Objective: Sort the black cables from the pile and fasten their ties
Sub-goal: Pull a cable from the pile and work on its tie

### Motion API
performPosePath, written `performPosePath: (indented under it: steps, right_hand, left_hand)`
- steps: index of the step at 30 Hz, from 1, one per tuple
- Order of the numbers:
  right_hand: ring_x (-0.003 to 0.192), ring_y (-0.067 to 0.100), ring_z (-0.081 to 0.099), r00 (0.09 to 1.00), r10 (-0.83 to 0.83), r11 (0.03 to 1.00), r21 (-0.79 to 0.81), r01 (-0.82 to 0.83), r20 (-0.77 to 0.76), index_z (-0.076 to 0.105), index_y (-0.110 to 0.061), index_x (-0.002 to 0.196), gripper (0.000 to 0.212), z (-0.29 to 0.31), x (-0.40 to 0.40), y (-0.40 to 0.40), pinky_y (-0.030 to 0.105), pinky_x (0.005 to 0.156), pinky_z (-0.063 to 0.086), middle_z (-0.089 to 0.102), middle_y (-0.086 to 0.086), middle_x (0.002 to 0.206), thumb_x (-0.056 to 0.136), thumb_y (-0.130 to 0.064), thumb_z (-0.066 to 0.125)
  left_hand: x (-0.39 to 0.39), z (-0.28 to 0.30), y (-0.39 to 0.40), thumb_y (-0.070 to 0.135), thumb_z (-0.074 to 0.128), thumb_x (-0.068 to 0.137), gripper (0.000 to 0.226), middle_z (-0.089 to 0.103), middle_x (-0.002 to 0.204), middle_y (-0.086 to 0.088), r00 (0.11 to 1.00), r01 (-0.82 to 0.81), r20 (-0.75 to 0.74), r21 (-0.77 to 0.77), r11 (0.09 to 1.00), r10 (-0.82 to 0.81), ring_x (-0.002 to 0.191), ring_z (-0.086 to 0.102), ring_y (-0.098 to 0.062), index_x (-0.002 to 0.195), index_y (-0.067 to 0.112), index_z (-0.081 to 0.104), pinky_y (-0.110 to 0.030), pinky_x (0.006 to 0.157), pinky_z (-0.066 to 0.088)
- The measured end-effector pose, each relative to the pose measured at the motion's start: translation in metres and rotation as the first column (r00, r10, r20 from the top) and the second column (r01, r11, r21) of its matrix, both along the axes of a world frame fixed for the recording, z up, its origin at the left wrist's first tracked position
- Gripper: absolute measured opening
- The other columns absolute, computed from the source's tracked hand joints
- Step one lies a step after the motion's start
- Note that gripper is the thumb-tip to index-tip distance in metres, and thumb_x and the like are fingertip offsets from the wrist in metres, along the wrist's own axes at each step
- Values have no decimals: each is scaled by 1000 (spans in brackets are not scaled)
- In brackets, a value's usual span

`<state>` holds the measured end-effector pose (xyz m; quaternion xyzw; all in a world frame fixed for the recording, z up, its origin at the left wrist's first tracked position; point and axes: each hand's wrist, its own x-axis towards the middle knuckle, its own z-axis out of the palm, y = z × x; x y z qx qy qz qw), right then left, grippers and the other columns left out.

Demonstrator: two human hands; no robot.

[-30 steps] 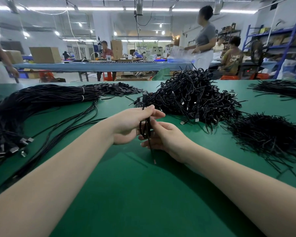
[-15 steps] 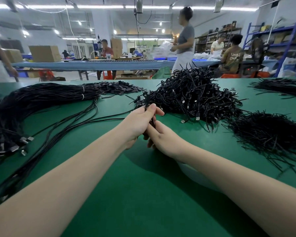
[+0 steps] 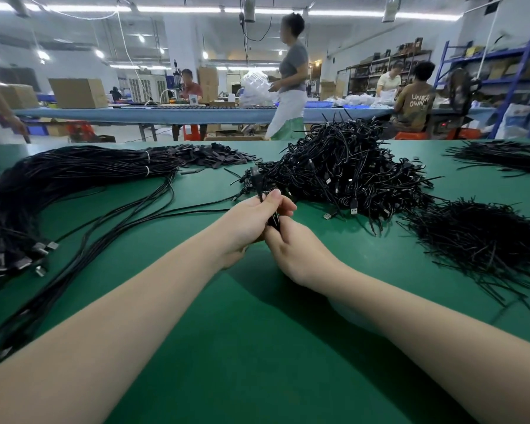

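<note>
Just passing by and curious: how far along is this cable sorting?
Done: a heap of coiled cables lies behind the hands. In hand: left hand and right hand both grip one cable. Left: many long loose cables on the left and a pile of ties on the right.

A factory floor: long worktables [image 3: 196,115], cable heaps [image 3: 343,166], stocked shelving [image 3: 499,53], seated workers [image 3: 416,96].

Bare forearms; no sleeves, unadorned hands
</note>
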<state>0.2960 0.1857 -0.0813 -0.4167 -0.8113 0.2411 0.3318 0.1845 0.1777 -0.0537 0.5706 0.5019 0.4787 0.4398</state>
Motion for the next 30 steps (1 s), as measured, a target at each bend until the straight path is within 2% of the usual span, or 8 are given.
performPosePath:
  steps: [5, 8, 11, 14, 16, 22, 26, 30]
  right_hand:
    - [69, 26, 48, 992, -64, 997, -24, 67, 107, 42, -12, 80, 20, -1, 7, 10, 32, 55, 33, 53, 8, 76, 97, -20, 35]
    - [61, 22, 35, 992, -116, 986, -118, 122, 54, 33, -15, 68, 26, 6, 14, 18, 32, 51, 24, 41, 6, 66, 94, -15, 36]
    - [58, 19, 32, 965, -117, 986, -90, 142, 233, 29, -14, 68, 28, 10, 24, 26, 32, 50, 22, 39, 4, 66, 95, -19, 37]
    - [59, 17, 36, 902, -16, 999, -29, 31, 431, 30, -17, 68, 30, 18, 27, 29, 32, 51, 24, 39, 1, 67, 97, -20, 36]
    - [61, 16, 38, 832, 77, 997, -55, -56, 550, 31, -18, 69, 28, 25, 30, 28, 31, 53, 26, 41, 0, 69, 97, -20, 34]
    - [61, 22, 34, 641, 208, 978, -163, -130, 739, 32, -14, 74, 24, 37, 50, 20, 35, 56, 31, 40, 6, 69, 97, -21, 32]
    - [64, 23, 40, 587, 194, 980, -130, -150, 786, 40, -9, 82, 22, 39, 61, 15, 33, 55, 32, 46, 8, 75, 98, -21, 32]
    - [66, 24, 51, 318, -276, 773, 406, -488, 907, 34, -15, 83, 14, 37, 73, 21, 31, 62, 29, 43, 0, 75, 96, -16, 32]
  left_hand:
    - [1, 0, -3, 36, 41, 102, 35, 69, 97, 4, 995, 52, 96, -104, 993, -42, 89, 62, -9, 91, 22, 70, -24, 85, 50]
    - [-4, -3, 0, 33, 49, 100, 22, 69, 108, 0, 977, -160, -123, 132, 978, 176, 98, 63, -15, 96, 21, 67, -33, 90, 49]
    - [-14, -11, 2, 11, 53, 94, 28, 57, 124, -7, 658, -130, -470, 698, 704, 588, 117, 52, -24, 122, 14, 56, -36, 101, 39]
    - [-19, -20, 0, 10, 40, 87, 52, 54, 138, 0, 165, 303, -662, 740, 601, 731, 132, 46, -24, 134, 26, 55, -37, 101, 29]
    - [-20, -25, -3, 11, 33, 85, 51, 63, 124, 8, 18, 413, -651, 696, 588, 759, 125, 54, -17, 121, 31, 63, -34, 99, 27]
    - [-4, -25, -7, 10, 41, 82, 27, 59, 70, 5, -56, 569, -665, 591, 571, 745, 60, 59, -15, 82, 22, 65, -27, 60, 41]
    - [9, -34, -10, 26, 71, 71, 10, 57, 58, 5, -81, 554, -735, 528, 643, 673, 44, 55, -11, 70, 21, 63, -24, 43, 33]
    - [18, -28, -10, 22, 48, 87, 23, 53, 53, 5, 18, 459, -744, 600, 656, 668, 38, 52, -16, 66, 17, 56, -22, 38, 28]
